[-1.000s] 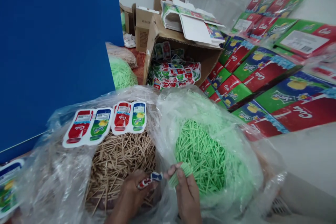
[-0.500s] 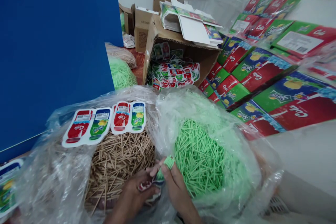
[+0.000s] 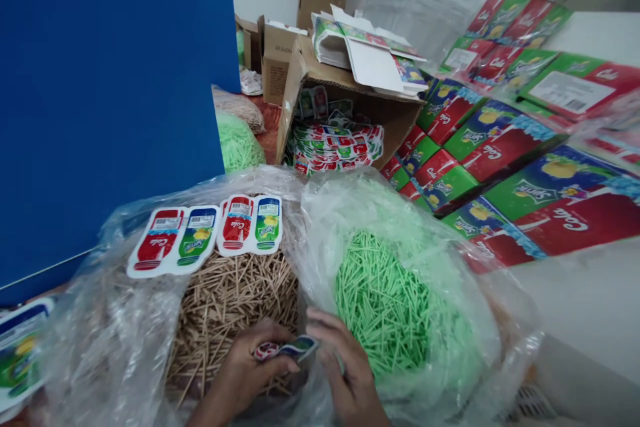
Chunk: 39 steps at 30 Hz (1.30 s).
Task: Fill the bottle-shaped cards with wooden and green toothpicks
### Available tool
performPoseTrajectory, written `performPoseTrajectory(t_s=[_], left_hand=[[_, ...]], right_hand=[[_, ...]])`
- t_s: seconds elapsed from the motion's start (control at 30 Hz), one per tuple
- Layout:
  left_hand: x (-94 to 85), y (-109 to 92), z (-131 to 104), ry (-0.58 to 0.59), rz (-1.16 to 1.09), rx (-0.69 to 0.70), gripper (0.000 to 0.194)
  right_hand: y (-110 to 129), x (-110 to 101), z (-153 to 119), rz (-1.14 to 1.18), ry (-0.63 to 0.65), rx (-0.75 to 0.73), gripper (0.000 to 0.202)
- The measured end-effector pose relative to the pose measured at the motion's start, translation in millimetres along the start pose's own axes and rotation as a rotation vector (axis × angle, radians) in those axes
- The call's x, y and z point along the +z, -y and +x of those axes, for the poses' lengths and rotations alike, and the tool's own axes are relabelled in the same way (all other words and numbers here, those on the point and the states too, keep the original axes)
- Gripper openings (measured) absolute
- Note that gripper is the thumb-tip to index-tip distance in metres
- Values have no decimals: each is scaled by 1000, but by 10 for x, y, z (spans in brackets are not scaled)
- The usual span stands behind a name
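Soft, cool, rather dim light is spread across the scene. Small glints are thrown back by the clear plastic bag [image 3: 117, 327], while the inside of the open carton [image 3: 400, 123] is sunk in shadow. The blue panel [image 3: 110, 80] is rendered dark and nearly flat. Fine detail around the right hand [image 3: 349, 367] is slightly smeared, and the printed boxes [image 3: 505, 140] are stretched toward the right edge.

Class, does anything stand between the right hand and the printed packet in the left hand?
Nothing visible does. The right hand is close by the end of the printed packet farthest from the left hand; whether it touches, I cannot tell.
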<state>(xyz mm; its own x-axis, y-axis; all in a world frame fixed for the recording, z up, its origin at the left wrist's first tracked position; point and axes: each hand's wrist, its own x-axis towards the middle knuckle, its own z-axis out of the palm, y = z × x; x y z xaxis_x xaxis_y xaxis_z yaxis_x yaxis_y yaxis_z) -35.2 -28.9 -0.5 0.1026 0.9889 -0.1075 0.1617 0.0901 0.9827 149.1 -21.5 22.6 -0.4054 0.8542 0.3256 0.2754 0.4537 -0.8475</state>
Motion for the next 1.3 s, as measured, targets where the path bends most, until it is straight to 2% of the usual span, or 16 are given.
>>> performPoseTrajectory(t_s=[0.1, 0.17, 0.23, 0.3, 0.37, 0.43, 0.53, 0.63, 0.8, 0.93, 1.1, 1.3], left_hand=[[-2, 5, -8, -16, 18, 29, 7], [-10, 3, -25, -35, 7, 9, 8], [-32, -9, -52, -58, -73, -60, 10], [-73, -26, -81, -68, -199, -137, 14], [-139, -45, -101, -99, -296, -178, 22], [-232, -67, -106, -166, -337, -177, 33], [-414, -122, -83, -255, -364, -150, 45], [-609, -220, -12, -296, -360, -102, 52], [-862, -438, 227, -360, -428, -44, 58], [-1051, -562, 467, -360, -397, 12, 51], [-1256, -583, 781, -335, -259, 51, 40], [-1323, -560, 1196, -345, 45, 8, 24]], right_hand=[[-8, 11, 22, 5, 52, -4, 23], [-41, 52, -1, 105, 8, 74, 20], [-93, 134, -38, 279, -107, 185, 28], [-140, 256, -56, 425, -136, 284, 42], [-152, 391, -25, 472, -35, 371, 44], [-120, 500, 67, 429, 63, 419, 35], [-19, 581, 300, 337, 127, 338, 27], [89, 612, 588, 306, 182, 268, 23], [160, 672, 1070, 379, 208, 176, 26], [45, 670, 1413, 322, 86, 222, 30], [-154, 582, 1741, 193, 1, 239, 30], [-254, 558, 2019, -42, -64, 257, 26]])
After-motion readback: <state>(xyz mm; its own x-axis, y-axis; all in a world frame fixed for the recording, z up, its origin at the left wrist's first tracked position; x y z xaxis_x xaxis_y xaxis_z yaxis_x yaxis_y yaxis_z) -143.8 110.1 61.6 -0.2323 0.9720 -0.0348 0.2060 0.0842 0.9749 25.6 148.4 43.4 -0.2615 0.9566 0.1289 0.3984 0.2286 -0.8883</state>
